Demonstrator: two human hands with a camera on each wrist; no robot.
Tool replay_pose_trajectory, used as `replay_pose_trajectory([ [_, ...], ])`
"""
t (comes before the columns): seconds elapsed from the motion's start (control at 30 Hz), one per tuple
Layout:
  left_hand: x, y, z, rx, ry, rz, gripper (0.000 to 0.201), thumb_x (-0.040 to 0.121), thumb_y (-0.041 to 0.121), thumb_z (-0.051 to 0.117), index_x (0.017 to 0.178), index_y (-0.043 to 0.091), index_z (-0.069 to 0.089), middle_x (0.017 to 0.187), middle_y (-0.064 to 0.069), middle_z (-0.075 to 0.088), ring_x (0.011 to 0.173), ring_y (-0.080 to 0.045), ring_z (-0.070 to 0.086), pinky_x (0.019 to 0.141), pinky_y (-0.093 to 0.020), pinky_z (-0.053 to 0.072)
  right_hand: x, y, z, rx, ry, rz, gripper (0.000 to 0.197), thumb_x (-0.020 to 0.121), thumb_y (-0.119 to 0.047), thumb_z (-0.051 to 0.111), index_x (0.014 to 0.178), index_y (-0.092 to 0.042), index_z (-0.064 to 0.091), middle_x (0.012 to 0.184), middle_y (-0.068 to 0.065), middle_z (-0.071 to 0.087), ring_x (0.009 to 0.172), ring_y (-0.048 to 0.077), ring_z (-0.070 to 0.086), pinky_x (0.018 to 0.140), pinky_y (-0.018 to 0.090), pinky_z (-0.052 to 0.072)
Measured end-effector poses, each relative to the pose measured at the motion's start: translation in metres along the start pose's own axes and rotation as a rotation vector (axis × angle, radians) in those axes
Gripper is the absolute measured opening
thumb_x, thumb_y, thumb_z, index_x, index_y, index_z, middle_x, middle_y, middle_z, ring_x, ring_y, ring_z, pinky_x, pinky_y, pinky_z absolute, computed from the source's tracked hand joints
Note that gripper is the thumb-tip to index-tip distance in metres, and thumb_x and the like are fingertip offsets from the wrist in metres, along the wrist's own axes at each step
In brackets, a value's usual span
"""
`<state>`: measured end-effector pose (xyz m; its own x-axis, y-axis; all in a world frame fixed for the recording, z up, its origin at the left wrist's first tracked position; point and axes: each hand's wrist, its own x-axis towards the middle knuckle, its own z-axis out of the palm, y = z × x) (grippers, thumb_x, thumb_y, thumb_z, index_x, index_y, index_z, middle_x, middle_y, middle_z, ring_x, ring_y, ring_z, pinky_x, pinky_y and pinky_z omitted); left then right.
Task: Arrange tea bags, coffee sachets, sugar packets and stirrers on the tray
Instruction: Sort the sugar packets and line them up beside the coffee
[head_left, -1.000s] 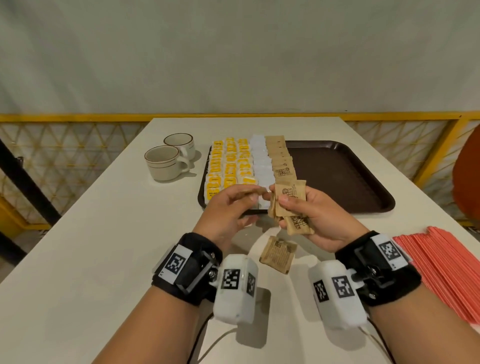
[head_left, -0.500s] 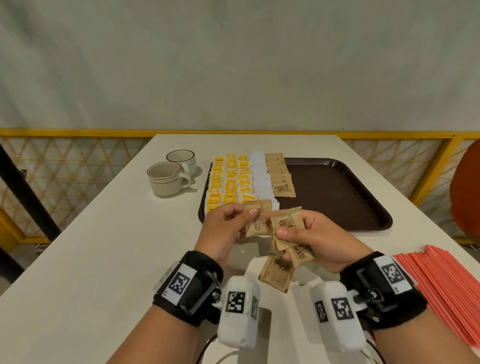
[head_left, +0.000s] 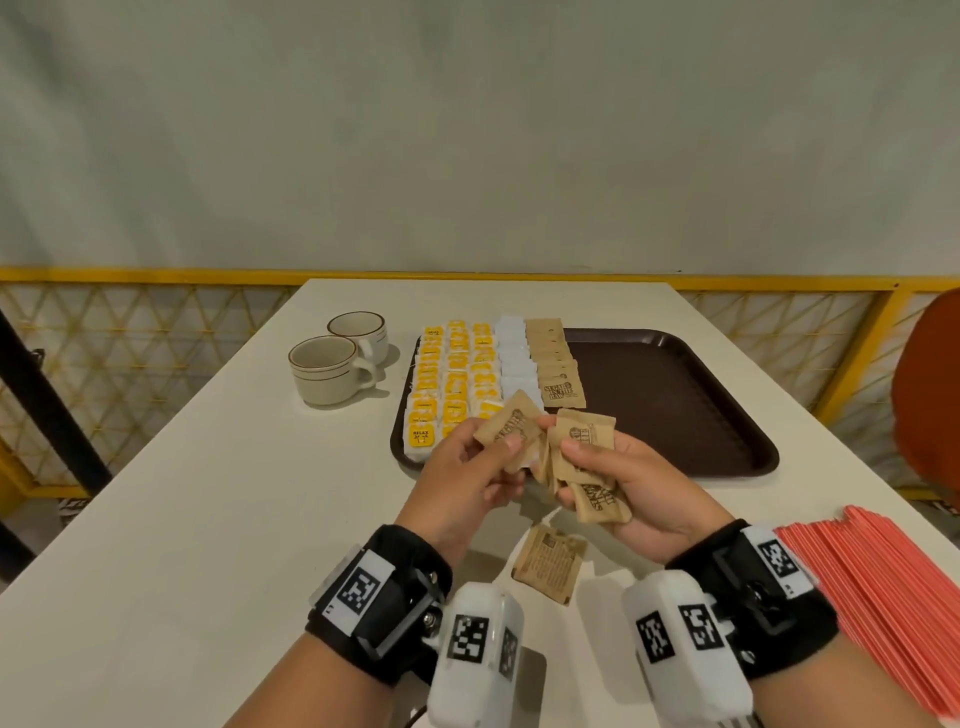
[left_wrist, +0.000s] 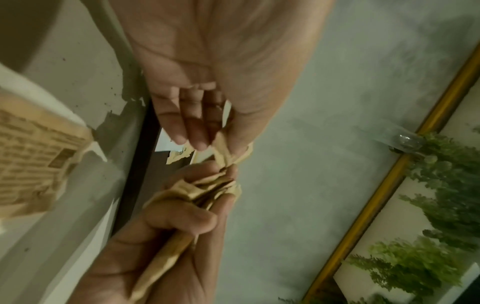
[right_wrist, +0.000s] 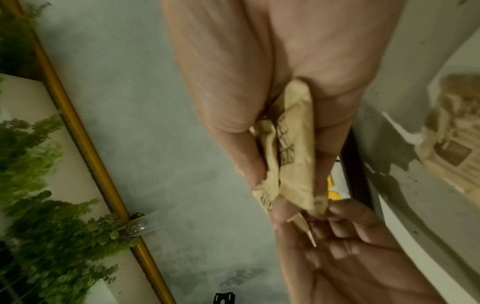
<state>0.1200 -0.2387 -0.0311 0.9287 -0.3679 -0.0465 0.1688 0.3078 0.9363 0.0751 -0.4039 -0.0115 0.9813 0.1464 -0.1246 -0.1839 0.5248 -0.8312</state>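
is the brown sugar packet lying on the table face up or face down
Face down, it seems: the loose packet on the table shows small printed text, not the logo that shows on the tray's brown packets.

The head view looks forward and down across the table toward the wall. Each wrist view looks along its own palm, very close (rolled sideways). All three share the hands' meeting point and the loose packet below.

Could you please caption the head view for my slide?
Left hand pinches one brown sugar packet from right hand's bundle.
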Motion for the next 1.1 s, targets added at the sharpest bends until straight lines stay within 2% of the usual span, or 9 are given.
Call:
replay_pose_trajectory([
  [0.13,0.005,0.007,-0.006,-0.249,0.088,0.026,0.01,0.092,0.001,0.047,0.098,0.003,0.056,0.104,-0.015,0.066,0.095,-0.026,0.066,0.082,-0.038,0.055,0.001,-0.001,-0.002,0.022,0.04,0.058,0.042,0.077,-0.002,0.058,0.119,-0.006,0.061,0.107,0.021,0.068,0.086,0.03,0.067,0.054,0.028,0.058],
  [0.23,0.006,0.011,-0.01,-0.389,0.014,-0.122,0.029,0.093,-0.002,0.034,0.117,-0.006,0.05,0.108,-0.021,0.069,0.094,-0.029,0.069,0.075,-0.037,0.059,0.002,0.0,-0.004,0.033,0.028,0.07,0.041,0.08,-0.002,0.057,0.12,0.005,0.057,0.105,0.025,0.066,0.08,0.027,0.069,0.055,0.025,0.057],
  [0.3,0.004,0.012,-0.007,-0.365,-0.009,-0.208,0.026,0.094,-0.001,0.034,0.112,-0.006,0.051,0.1,-0.022,0.069,0.085,-0.03,0.07,0.069,-0.035,0.059,0.004,0.002,-0.005,0.014,0.021,0.05,0.042,0.081,-0.002,0.057,0.121,0.009,0.055,0.115,0.028,0.062,0.086,0.026,0.069,0.059,0.023,0.057],
  [0.4,0.002,0.008,-0.003,-0.218,-0.023,-0.297,0.021,0.098,0.014,0.046,0.109,0.0,0.057,0.103,-0.021,0.065,0.083,-0.028,0.065,0.065,-0.031,0.053,0.004,0.001,-0.007,-0.002,0.043,0.019,0.036,0.078,-0.002,0.059,0.114,0.006,0.06,0.108,0.024,0.066,0.084,0.023,0.069,0.061,0.022,0.057],
  [0.53,-0.001,0.006,0.0,-0.161,-0.091,-0.443,0.039,0.095,0.04,0.049,0.113,0.008,0.064,0.108,-0.02,0.069,0.085,-0.032,0.068,0.066,-0.032,0.059,0.005,0.001,-0.01,-0.066,0.107,-0.02,0.039,0.076,-0.004,0.064,0.114,0.005,0.061,0.112,0.026,0.066,0.087,0.024,0.068,0.065,0.024,0.058],
  [0.63,-0.002,0.006,-0.001,-0.162,-0.142,-0.429,0.041,0.089,0.04,0.056,0.116,0.009,0.065,0.107,-0.019,0.069,0.084,-0.029,0.068,0.066,-0.028,0.06,0.007,0.002,-0.011,-0.141,0.167,-0.037,0.04,0.074,-0.005,0.067,0.112,0.005,0.062,0.111,0.027,0.066,0.085,0.027,0.066,0.066,0.028,0.059],
  [0.73,-0.002,0.003,-0.003,-0.124,-0.213,-0.363,0.031,0.084,0.023,0.062,0.11,0.005,0.066,0.098,-0.017,0.069,0.072,-0.018,0.066,0.064,-0.021,0.057,0.006,0.005,-0.012,-0.229,0.181,-0.053,0.032,0.08,0.0,0.064,0.111,0.006,0.062,0.106,0.027,0.068,0.085,0.03,0.067,0.072,0.036,0.058],
  [0.93,-0.001,0.0,-0.005,-0.036,-0.145,-0.327,0.024,0.091,0.018,0.059,0.11,0.004,0.066,0.09,-0.017,0.071,0.065,-0.019,0.066,0.055,-0.022,0.056,0.003,-0.002,-0.015,-0.376,0.183,-0.054,0.026,0.082,0.002,0.065,0.107,0.004,0.064,0.099,0.021,0.071,0.08,0.025,0.071,0.065,0.033,0.06],
  [1.1,-0.001,0.004,-0.008,0.01,-0.186,-0.349,0.021,0.09,0.015,0.058,0.106,0.003,0.065,0.081,-0.012,0.069,0.058,-0.016,0.062,0.047,-0.02,0.049,0.002,-0.009,-0.018,-0.278,0.196,-0.103,0.033,0.078,0.001,0.065,0.11,0.007,0.062,0.104,0.024,0.069,0.084,0.026,0.071,0.068,0.032,0.06],
])
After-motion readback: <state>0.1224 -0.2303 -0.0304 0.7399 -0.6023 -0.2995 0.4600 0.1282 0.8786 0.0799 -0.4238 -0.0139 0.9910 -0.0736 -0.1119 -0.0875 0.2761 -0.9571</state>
